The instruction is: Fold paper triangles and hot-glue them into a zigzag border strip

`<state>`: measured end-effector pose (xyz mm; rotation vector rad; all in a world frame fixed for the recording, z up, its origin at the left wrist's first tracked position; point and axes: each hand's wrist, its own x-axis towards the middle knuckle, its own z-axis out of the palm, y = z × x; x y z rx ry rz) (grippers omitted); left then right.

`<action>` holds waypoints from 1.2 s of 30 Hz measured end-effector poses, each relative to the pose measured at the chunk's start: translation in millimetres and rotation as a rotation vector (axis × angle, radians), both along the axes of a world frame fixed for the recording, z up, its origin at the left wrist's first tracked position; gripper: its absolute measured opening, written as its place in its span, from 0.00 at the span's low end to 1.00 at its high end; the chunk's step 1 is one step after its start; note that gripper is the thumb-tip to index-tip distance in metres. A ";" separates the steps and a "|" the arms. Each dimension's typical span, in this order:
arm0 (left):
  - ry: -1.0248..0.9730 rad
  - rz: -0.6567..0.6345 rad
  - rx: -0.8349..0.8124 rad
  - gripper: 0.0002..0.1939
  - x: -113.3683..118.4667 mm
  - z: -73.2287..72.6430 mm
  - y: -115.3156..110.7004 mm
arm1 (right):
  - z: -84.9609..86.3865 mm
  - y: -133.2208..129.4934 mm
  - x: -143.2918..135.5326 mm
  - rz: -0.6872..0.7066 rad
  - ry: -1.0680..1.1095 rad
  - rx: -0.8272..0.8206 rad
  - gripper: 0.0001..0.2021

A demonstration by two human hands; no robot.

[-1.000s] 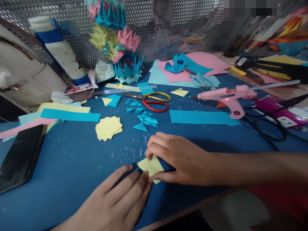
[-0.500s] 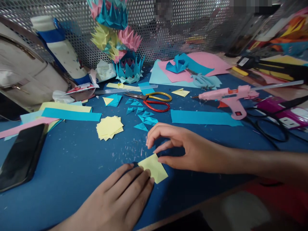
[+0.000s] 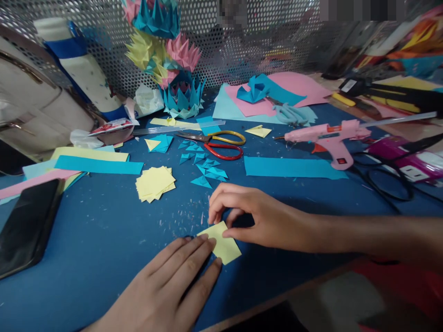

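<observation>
A small yellow paper square (image 3: 223,243) lies on the blue table (image 3: 104,240) near the front edge. My left hand (image 3: 173,286) lies flat, its fingertips pressing the square's left corner. My right hand (image 3: 256,214) hovers over the square's upper right edge, the thumb touching it and the fingers curled above. A stack of yellow squares (image 3: 154,183) and several folded blue triangles (image 3: 207,170) lie just beyond.
Scissors (image 3: 216,142), a pink glue gun (image 3: 328,136), a blue paper strip (image 3: 292,167) and coloured sheets (image 3: 273,99) lie further back. A black phone (image 3: 27,226) sits at the left. Paper flowers (image 3: 169,60), a bottle (image 3: 83,69) and a mesh wall stand behind.
My right hand lifted off the yellow square and now touches its edge again with the thumb. My left fingertips slid a little further onto the paper.
</observation>
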<state>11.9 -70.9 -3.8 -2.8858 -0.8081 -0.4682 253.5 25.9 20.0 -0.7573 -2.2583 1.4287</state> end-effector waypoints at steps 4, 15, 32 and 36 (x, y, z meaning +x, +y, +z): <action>0.032 -0.019 -0.019 0.20 -1.2 8.9 3.8 | 0.1 -0.4 0.3 0.014 -0.013 0.020 0.09; 0.039 -0.051 -0.041 0.20 -2.7 10.8 7.6 | -4.0 -1.6 1.3 0.036 -0.004 0.051 0.10; 0.016 0.036 -0.061 0.24 10.4 6.1 0.9 | -3.9 -0.9 0.3 0.049 -0.015 0.078 0.06; 0.028 -0.013 -0.029 0.23 10.7 0.8 0.3 | -4.0 -1.5 0.8 0.043 -0.013 0.078 0.09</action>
